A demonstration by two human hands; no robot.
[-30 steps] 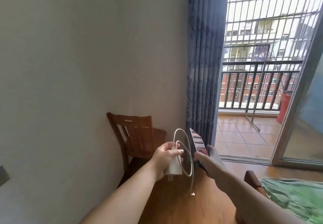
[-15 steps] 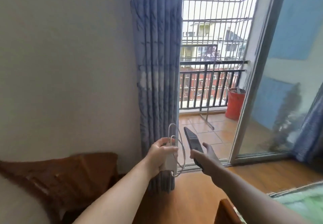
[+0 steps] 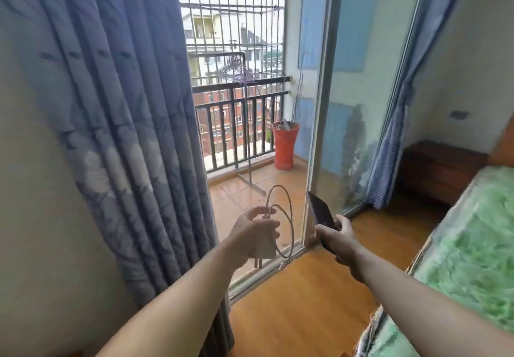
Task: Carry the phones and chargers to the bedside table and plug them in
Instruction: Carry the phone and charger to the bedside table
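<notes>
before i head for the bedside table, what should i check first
1. Left hand grips the charger: ok.
2. Cable loops off the floor, its end dangling below the hand: ok.
3. Right hand holds the phone: ok.
4. Floor toward the bedside table shows nothing in the way: ok.
5. Room on the table top: cannot tell, dark and blurred.
6. Socket nearby: cannot tell; a small wall plate above the table is too blurred.
</notes>
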